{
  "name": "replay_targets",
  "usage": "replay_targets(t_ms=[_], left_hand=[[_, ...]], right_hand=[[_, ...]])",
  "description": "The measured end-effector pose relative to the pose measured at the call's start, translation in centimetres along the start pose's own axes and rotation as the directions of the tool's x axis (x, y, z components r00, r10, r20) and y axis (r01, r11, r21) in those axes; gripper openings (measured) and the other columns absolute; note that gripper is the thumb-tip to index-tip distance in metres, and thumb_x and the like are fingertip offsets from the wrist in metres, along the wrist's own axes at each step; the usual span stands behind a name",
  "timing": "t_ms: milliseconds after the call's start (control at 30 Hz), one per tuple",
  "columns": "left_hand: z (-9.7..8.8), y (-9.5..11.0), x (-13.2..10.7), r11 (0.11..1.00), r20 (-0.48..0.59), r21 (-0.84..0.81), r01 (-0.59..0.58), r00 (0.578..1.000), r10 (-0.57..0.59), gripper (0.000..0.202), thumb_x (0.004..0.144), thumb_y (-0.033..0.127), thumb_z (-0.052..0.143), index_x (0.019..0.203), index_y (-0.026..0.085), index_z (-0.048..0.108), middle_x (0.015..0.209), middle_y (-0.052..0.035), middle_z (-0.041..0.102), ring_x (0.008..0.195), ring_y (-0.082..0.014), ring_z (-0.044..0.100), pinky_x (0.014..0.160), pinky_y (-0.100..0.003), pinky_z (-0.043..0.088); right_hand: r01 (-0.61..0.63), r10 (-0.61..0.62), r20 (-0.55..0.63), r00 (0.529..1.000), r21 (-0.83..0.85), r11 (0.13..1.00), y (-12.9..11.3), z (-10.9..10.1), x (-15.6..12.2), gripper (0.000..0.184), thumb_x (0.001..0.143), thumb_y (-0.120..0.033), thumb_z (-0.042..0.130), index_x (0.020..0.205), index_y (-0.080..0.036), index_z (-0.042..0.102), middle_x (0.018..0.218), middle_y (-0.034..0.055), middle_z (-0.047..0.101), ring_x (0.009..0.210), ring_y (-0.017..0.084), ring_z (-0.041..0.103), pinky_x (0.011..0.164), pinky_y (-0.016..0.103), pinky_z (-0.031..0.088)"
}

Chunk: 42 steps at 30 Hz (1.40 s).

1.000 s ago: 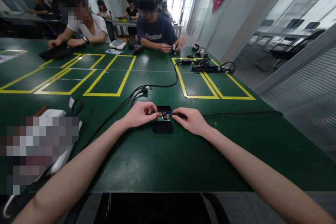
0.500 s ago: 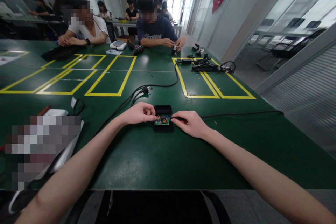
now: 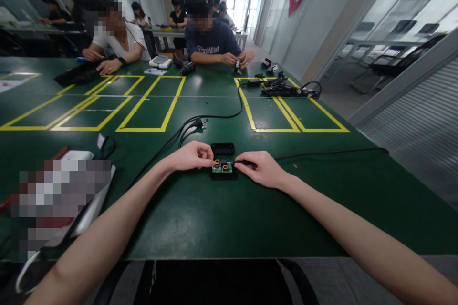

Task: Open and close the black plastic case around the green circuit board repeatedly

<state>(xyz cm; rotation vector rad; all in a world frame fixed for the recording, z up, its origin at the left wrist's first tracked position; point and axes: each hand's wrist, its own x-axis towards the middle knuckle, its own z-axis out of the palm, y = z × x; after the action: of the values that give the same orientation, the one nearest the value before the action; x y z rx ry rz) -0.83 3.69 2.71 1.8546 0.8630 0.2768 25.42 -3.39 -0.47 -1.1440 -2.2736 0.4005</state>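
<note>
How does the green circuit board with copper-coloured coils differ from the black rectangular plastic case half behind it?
The green circuit board with copper-coloured coils is crowded with parts; the black rectangular plastic case half shows none. The board sits nearer, between the fingertips of the left hand and right hand; the case half lies farther off. Both look roughly rectangular and similar in width.

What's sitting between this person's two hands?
In the head view, a green circuit board lies between the left hand and the right hand, with a black casing part just beyond it.
</note>
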Motion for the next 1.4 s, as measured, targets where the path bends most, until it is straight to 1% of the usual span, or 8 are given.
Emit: replay_targets(t_ms=[67,300,467,600,833,1000,1167,1400], left_hand=[[-0.1,0.1,-0.1,1.0,0.015,-0.009,0.007,1.0,-0.007,0.029,0.072,0.042,0.076,0.073,0.016,0.066,0.051,0.0047,0.057,0.048,-0.0083,0.046,0.051,-0.02,0.032],[-0.7,0.7,-0.8,0.999,0.176,-0.015,0.043,0.984,-0.04,0.032,0.071,0.045,0.083,0.077,0.016,0.07,0.055,0.0049,0.058,0.049,-0.008,0.047,0.05,-0.021,0.034],[-0.3,0.3,-0.4,0.999,0.095,0.014,0.038,0.995,-0.039,0.033,0.074,0.047,0.08,0.078,0.015,0.072,0.054,0.004,0.058,0.049,-0.0092,0.048,0.05,-0.022,0.034],[0.4,0.1,0.0,1.0,0.027,-0.004,-0.022,0.999,0.022,0.03,0.074,0.044,0.078,0.073,0.015,0.07,0.059,0.0022,0.061,0.054,-0.0098,0.051,0.053,-0.022,0.036],[1.0,-0.2,0.1,0.996,-0.048,-0.003,-0.086,0.995,0.086,0.028,0.075,0.042,0.077,0.072,0.015,0.069,0.061,0.002,0.059,0.057,-0.0102,0.05,0.054,-0.022,0.037],[1.5,-0.3,0.1,0.975,-0.122,0.173,-0.137,0.98,0.16,0.024,0.08,0.038,0.073,0.072,0.016,0.068,0.059,0.0022,0.058,0.055,-0.0097,0.049,0.054,-0.021,0.036],[1.7,-0.4,0.2,0.953,-0.129,0.265,-0.144,0.975,0.183,0.022,0.081,0.036,0.071,0.073,0.016,0.07,0.06,0.0014,0.061,0.056,-0.0106,0.052,0.055,-0.021,0.037],[0.9,-0.5,-0.1,0.981,-0.066,0.12,-0.155,0.984,0.164,0.009,0.073,0.025,0.068,0.072,0.016,0.069,0.058,0.0031,0.058,0.054,-0.0098,0.05,0.055,-0.021,0.039]], right_hand=[[0.006,-0.006,-0.004,1.0,0.002,1.0,0.0,0.0,0.0,0.026,0.1,-0.035,0.058,0.094,-0.017,0.076,0.076,0.0043,0.073,0.057,0.013,0.057,0.058,0.025,0.041],[0.05,-0.051,0.033,0.998,0.04,0.998,-0.3,-0.2,-0.3,0.024,0.1,-0.035,0.06,0.099,-0.018,0.076,0.076,0.0035,0.073,0.055,0.012,0.056,0.057,0.025,0.041],[-0.005,0.004,0.042,0.999,0.021,1.0,0.1,-0.2,-0.2,0.018,0.097,-0.033,0.063,0.097,-0.018,0.075,0.072,0.0013,0.07,0.054,0.012,0.056,0.057,0.024,0.04],[-0.048,0.046,0.039,0.998,0.046,0.998,0.5,-0.3,-0.1,0.016,0.095,-0.032,0.065,0.098,-0.018,0.073,0.071,0.0002,0.069,0.054,0.011,0.055,0.057,0.024,0.04],[-0.036,0.037,-0.016,0.999,0.037,0.999,0.7,-0.2,0.0,0.016,0.094,-0.03,0.062,0.094,-0.018,0.072,0.078,0.0032,0.073,0.057,0.013,0.057,0.058,0.025,0.042],[-0.05,0.051,-0.028,0.998,0.022,0.998,0.9,-0.1,0.0,0.016,0.094,-0.03,0.062,0.094,-0.018,0.072,0.079,0.0033,0.073,0.058,0.013,0.057,0.058,0.025,0.043],[-0.057,0.058,-0.017,0.998,0.041,0.997,1.0,-0.1,0.0,0.013,0.093,-0.027,0.062,0.095,-0.018,0.071,0.08,0.0032,0.073,0.059,0.013,0.058,0.057,0.024,0.043],[0.057,-0.058,0.013,0.998,0.04,0.998,0.5,-0.3,0.0,0.013,0.09,-0.03,0.07,0.098,-0.019,0.067,0.092,0.005,0.071,0.077,0.017,0.066,0.068,0.027,0.049]])
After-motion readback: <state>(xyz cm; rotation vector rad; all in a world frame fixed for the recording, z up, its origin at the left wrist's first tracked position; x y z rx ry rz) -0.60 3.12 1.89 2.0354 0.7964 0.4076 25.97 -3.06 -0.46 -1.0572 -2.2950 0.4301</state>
